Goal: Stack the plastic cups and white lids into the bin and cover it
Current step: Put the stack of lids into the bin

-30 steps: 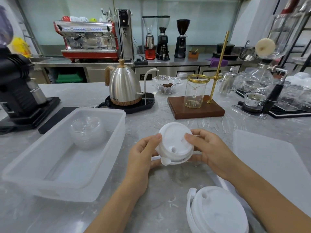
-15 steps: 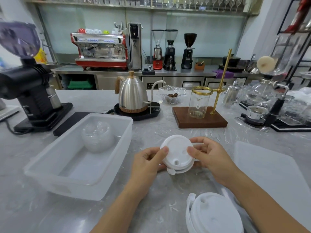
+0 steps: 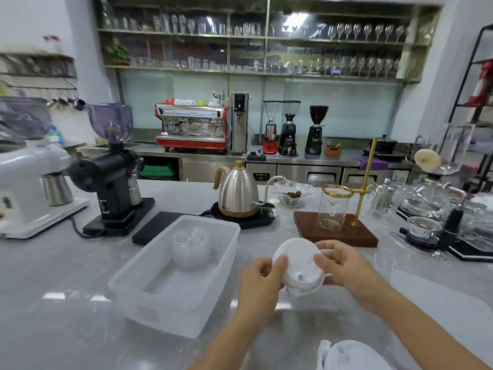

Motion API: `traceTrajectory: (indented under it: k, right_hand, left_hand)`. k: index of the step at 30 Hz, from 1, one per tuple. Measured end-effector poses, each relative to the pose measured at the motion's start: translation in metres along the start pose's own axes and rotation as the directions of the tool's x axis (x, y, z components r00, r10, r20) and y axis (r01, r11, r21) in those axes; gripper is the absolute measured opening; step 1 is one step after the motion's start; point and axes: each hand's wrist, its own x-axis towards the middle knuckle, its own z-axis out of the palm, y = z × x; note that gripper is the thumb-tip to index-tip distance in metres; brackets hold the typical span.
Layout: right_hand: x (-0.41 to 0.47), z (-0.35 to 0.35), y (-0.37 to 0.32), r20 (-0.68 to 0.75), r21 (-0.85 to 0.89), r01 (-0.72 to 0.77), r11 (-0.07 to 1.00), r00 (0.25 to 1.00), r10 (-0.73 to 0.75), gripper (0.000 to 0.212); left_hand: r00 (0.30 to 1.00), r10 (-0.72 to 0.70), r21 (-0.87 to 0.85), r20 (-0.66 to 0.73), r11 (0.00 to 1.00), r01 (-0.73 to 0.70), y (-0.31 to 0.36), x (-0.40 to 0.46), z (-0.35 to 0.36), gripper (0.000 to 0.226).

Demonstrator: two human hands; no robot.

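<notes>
The grey marbled stone counter (image 3: 66, 303) is crowded along its far side, so a wide swing of either arm could knock the steel gooseneck kettle (image 3: 237, 193) or the glass beaker on its dark wooden stand (image 3: 333, 212), both standing just beyond the work area. The translucent rectangular plastic bin (image 3: 176, 273) sits open at the left of centre, and a nested stack of clear plastic cups (image 3: 190, 247) lies inside it toward the far end; anything dropped in from a height could topple or scatter that stack and leave the contents too high for the cover to seat. What looks like the flat translucent bin cover (image 3: 437, 305) lies at the right, near the counter's edge, where a sleeve or elbow might slide it off. More white lids (image 3: 352, 356) wait at the bottom of the view, close to the person's body and easy to brush. The round white plastic lid stack (image 3: 298, 265) is held above the counter, just right of the bin, the left hand (image 3: 260, 279) pinching its left rim with thumb on top and the right hand (image 3: 344, 263) gripping the right rim. The lids look light and slippery, so an uneven squeeze could split the stack and send one skidding away.
</notes>
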Motion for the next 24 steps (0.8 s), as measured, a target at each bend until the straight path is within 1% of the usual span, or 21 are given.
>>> traceTrajectory:
  k: [3,5,8,11,13,16,19,22,24]
  right_hand:
    - [0.007,0.004,-0.03,0.061,0.001,0.054,0.999,0.997,-0.054,0.043]
    - [0.014,0.012,-0.051,0.1,0.009,0.093,0.996,0.991,-0.093,0.044]
    - [0.023,0.033,-0.08,0.156,0.059,0.122,0.991,0.979,-0.129,0.035]
    - [0.032,0.056,-0.098,0.163,0.077,0.148,0.986,0.974,-0.159,0.034]
    - [0.039,0.077,-0.104,0.164,0.068,0.169,0.983,0.97,-0.178,0.034]
    - [0.048,0.107,-0.11,0.194,-0.018,0.179,0.984,0.966,-0.172,0.035]
    - [0.052,0.14,-0.116,0.264,-0.18,0.183,0.966,0.955,-0.132,0.029]
    - [0.056,0.164,-0.116,0.354,-0.407,0.255,0.877,0.929,-0.106,0.03]
    - [0.056,0.171,-0.114,0.403,-0.493,0.289,0.821,0.912,-0.079,0.031]
  left_hand:
    - [0.993,0.109,0.099,-0.045,0.99,-0.105,0.027,0.007,-0.008,0.061]
    - [0.985,0.158,0.161,-0.062,0.976,-0.147,0.049,0.01,-0.021,0.062]
    - [0.979,0.187,0.173,-0.085,0.97,-0.17,0.083,0.012,-0.048,0.052]
    - [0.985,0.167,0.154,-0.038,0.975,-0.159,0.109,0.016,-0.078,0.037]
    - [0.992,0.125,0.164,-0.023,0.979,-0.12,0.122,0.02,-0.103,0.035]
    - [1.0,0.008,0.22,-0.006,0.976,-0.007,0.134,0.022,-0.138,0.041]
    - [0.989,-0.147,0.265,0.01,0.954,0.139,0.143,0.02,-0.17,0.041]
    - [0.957,-0.289,0.304,0.001,0.912,0.275,0.145,0.021,-0.195,0.042]
    - [0.937,-0.35,0.363,-0.02,0.87,0.333,0.142,0.021,-0.201,0.043]
